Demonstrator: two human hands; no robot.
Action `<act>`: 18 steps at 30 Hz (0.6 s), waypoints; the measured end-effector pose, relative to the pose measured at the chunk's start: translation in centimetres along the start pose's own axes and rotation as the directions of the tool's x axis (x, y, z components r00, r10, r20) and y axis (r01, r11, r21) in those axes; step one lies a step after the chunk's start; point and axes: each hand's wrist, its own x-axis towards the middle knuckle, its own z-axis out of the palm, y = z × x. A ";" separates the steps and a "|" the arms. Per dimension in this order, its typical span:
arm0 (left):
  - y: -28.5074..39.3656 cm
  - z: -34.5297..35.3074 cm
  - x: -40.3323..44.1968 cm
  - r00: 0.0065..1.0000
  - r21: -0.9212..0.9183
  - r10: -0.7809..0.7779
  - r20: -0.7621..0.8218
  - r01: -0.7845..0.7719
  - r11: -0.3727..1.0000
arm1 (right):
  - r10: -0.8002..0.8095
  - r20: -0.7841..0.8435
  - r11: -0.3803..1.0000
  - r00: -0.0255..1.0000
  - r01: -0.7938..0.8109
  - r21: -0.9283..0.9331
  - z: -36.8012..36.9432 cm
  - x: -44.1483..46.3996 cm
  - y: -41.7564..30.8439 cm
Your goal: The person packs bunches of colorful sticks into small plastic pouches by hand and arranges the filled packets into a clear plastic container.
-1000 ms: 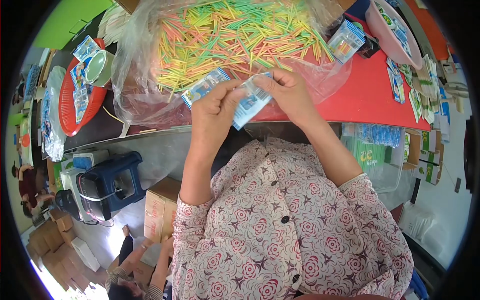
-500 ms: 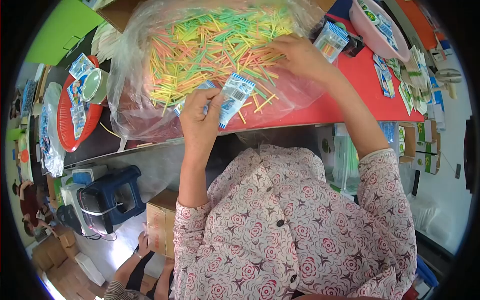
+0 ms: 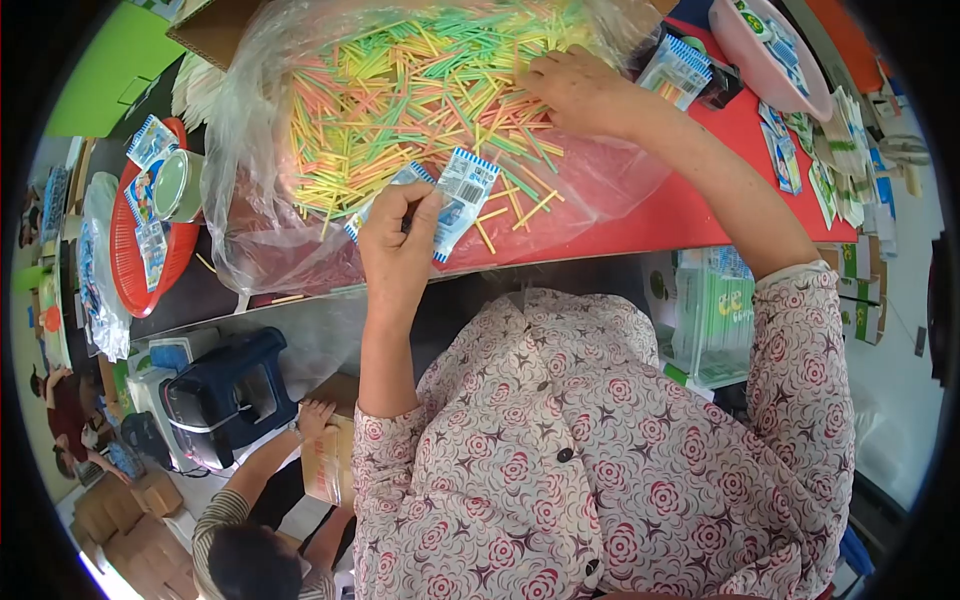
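Observation:
My left hand point(image 3: 402, 235) is closed in a pinch on small blue-and-white printed packets point(image 3: 465, 195). One shows a barcode, and another lies partly behind my fingers. A large heap of thin pink, yellow and green sticks point(image 3: 400, 110) lies in a clear plastic bag point(image 3: 240, 200) opened out on the table. My right hand point(image 3: 580, 92) rests on the right side of this heap, palm down. Its fingers are bent but apart, with the tips among the sticks; none shows plainly in its grasp. A few loose sticks lie near the packets.
A filled packet point(image 3: 676, 75) lies right of the heap on the red tabletop point(image 3: 690, 210). A pink basin point(image 3: 815, 95) holds more packets. On the left are a red basket point(image 3: 125, 270) and a green-lidded tub point(image 3: 180, 180). Another person point(image 3: 250, 550) holds a carton below.
My right hand has shifted slightly left and up over the heap. My left hand keeps the packets in nearly the same place. The other person has leaned further into view by the carton.

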 end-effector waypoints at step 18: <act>-0.4 -0.3 -0.1 0.999 -0.037 -0.045 0.000 0.044 0.998 | 0.356 -0.050 0.778 0.933 -0.266 0.569 1.6 -0.8 0.2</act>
